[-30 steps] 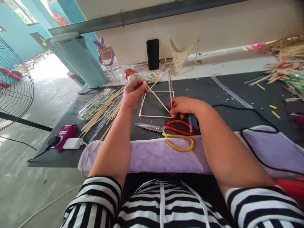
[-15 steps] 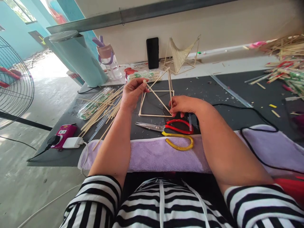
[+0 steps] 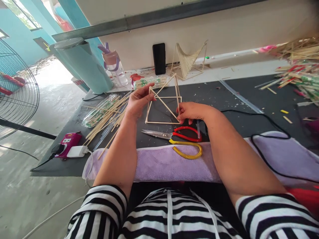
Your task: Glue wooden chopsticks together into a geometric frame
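Note:
A frame of thin wooden sticks [image 3: 161,123] stands on the dark table, with a square base and uprights. My left hand [image 3: 139,101] has thumb and fingers closed around its upper left corner. From there a diagonal stick [image 3: 164,105] slopes down to the near right corner. That lower corner is pinched in my right hand [image 3: 191,111], whose fingertips partly cover the joint. Just in front of the frame lie scissors [image 3: 187,143] with one red and one yellow handle, blades pointing left.
Behind stand a phone [image 3: 159,59], a finished-looking stick model [image 3: 188,63], a bottle [image 3: 117,71] and a blue-green jug [image 3: 83,66]. Loose sticks [image 3: 103,121] and a power adapter [image 3: 69,144] lie left. A purple towel [image 3: 159,162] lines the near edge; more sticks [image 3: 299,76] are piled right.
My left thumb has shifted slightly down from the stick frame's upper left corner, so its tip shows more. My right hand still pinches the lower corner. The view has tilted a little.

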The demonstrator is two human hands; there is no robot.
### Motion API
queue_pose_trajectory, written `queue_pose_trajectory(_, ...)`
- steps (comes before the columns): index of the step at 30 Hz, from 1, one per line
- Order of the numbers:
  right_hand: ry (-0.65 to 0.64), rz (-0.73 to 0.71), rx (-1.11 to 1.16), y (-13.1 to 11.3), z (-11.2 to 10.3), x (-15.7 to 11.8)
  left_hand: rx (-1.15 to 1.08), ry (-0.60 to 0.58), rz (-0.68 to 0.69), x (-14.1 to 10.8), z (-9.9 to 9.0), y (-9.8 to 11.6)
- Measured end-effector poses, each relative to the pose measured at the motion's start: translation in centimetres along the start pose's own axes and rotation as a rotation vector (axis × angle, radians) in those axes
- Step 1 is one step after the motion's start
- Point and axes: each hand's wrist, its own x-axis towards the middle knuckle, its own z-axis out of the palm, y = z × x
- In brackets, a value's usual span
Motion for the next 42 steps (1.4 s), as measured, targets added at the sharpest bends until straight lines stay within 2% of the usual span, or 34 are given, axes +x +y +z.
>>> queue_pose_trajectory(11,0.008,0.000,-0.015,0.3,0.0,0.4,0.007,0.081,-0.008,-0.1,1.5,0.7)
queue_pose_trajectory(18,0.021,0.008,-0.007,0.2,0.0,0.2,0.054,0.074,0.005,-0.1,1.2,0.7)
queue_pose_trajectory(24,0.008,-0.003,0.010,0.2,0.1,0.3,0.119,-0.060,-0.065,-0.1,-0.1,0.1)
queue_pose_trajectory(28,0.013,0.018,-0.014,0.0,0.0,0.1,0.161,-0.187,-0.180,-0.4,-1.0,0.1)
queue_pose_trajectory(33,-0.007,-0.008,0.008,0.1,0.0,0.3,0.423,-0.344,-0.356,-0.6,-2.4,0.5)
queue_pose_trajectory(36,-0.019,-0.028,0.017,0.2,0.0,0.3,0.502,-0.327,-0.411,-0.8,-3.3,0.9)
queue_pose_trajectory(42,-0.064,-0.067,0.129,0.5,-0.6,-0.4,0.308,-0.314,-0.471,-0.4,-4.0,2.3)
